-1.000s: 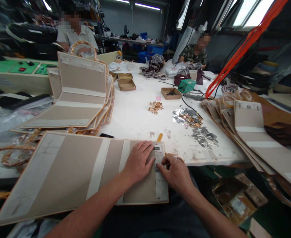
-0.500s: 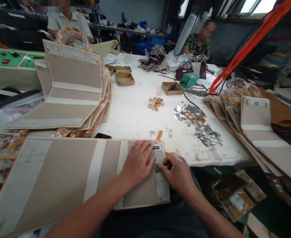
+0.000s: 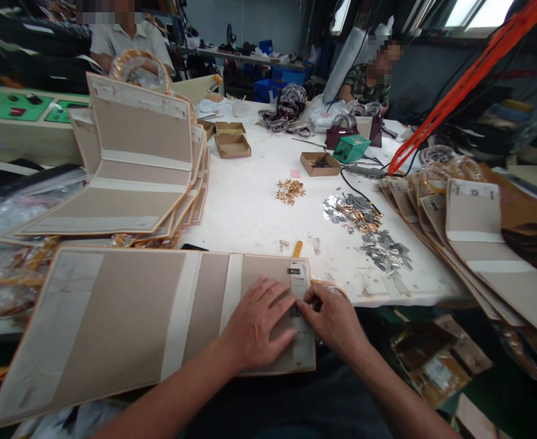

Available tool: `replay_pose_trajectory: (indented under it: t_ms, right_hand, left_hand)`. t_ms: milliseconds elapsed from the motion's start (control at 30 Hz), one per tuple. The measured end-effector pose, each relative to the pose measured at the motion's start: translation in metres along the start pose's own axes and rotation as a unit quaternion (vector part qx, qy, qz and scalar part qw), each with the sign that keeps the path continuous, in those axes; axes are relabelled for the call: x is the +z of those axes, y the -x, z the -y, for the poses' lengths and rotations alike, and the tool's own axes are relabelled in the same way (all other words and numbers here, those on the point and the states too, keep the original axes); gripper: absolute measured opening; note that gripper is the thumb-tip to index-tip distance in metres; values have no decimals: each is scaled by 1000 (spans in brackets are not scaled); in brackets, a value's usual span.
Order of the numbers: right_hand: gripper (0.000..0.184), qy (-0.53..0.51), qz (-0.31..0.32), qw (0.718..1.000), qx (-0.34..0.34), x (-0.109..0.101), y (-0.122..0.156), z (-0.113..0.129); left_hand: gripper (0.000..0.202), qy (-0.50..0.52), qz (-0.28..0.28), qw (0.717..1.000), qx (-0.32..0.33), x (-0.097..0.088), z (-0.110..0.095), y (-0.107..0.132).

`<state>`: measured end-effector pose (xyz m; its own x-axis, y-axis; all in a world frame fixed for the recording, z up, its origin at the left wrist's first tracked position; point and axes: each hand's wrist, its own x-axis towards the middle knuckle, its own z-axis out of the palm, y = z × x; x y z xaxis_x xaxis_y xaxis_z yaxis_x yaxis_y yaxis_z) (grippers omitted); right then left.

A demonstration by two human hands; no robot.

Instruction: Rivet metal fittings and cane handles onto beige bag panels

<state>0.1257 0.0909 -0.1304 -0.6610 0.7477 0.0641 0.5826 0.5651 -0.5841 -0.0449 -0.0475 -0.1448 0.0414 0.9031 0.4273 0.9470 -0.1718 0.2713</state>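
Observation:
A long tan panel [image 3: 126,317] with pale strips and an orange edge lies flat before me on the white table [image 3: 250,213]. My left hand [image 3: 256,323] rests flat on the panel's right end, fingers spread. My right hand [image 3: 334,320] is beside it, its fingers pinched at a small dark metal fitting [image 3: 294,311] on the panel's pale end strip. Whether the fingers hold the fitting or only press it is unclear. Another small dark fitting [image 3: 294,271] sits at the strip's far end.
Folded tan panels are stacked at the left [image 3: 126,177] and right [image 3: 483,250]. Gold fittings [image 3: 289,190], silver foil-like pieces [image 3: 369,235], small cardboard boxes [image 3: 320,163] and a green box [image 3: 350,148] lie on the table. Two people sit at the far side.
Both hands slid toward me along the panel's end strip, uncovering the dark fitting at its far end. The view shifted slightly.

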Motion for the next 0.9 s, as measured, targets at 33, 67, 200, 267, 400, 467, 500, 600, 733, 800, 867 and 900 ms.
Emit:
replay_pose_trajectory:
  t_ms: [33, 67, 200, 267, 400, 467, 500, 600, 733, 800, 867, 900]
  right_hand:
    - [21, 3, 6, 1000, 0, -1, -1, 0]
    - [21, 7, 13, 1000, 0, -1, -2, 0]
    - [21, 33, 40, 999, 2, -5, -4, 1]
    - [21, 46, 48, 998, 0, -8, -5, 3]
    - [21, 84, 65, 994, 1, -12, -5, 9]
    - [21, 107, 76, 991, 10, -15, -5, 11]
    - [22, 119, 81, 990, 13, -16, -5, 12]
    - [23, 141, 88, 986, 12, -18, -6, 13]
    - [17, 74, 94, 993, -10, -14, -9, 12]
    - [14, 20, 118, 993, -3, -13, -11, 11]
    - [14, -13, 145, 989, 15, -13, -14, 11]
    - [15, -18, 155, 988, 18, -14, -15, 11]
  left_hand:
    - [69, -2, 29, 999, 13, 0, -1, 7]
    - [82, -6, 56, 998, 22, -1, -2, 13]
    - [117, -26, 135, 990, 38, -1, 0, 22]
    - [128, -34, 159, 986, 43, -3, 1, 20]
    - [133, -39, 177, 982, 51, -9, 1, 17]
    - [129, -33, 176, 982, 55, -11, 0, 17]
    - [128, -30, 176, 982, 56, -12, -1, 17]
    - [127, -26, 177, 983, 51, -13, -2, 16]
    - [128, -23, 174, 983, 49, -11, -1, 16]
    - [127, -21, 170, 984, 55, -10, 0, 17]
    - [125, -22, 167, 984, 62, -9, 2, 17]
    - [124, -23, 167, 984, 64, -9, 3, 18]
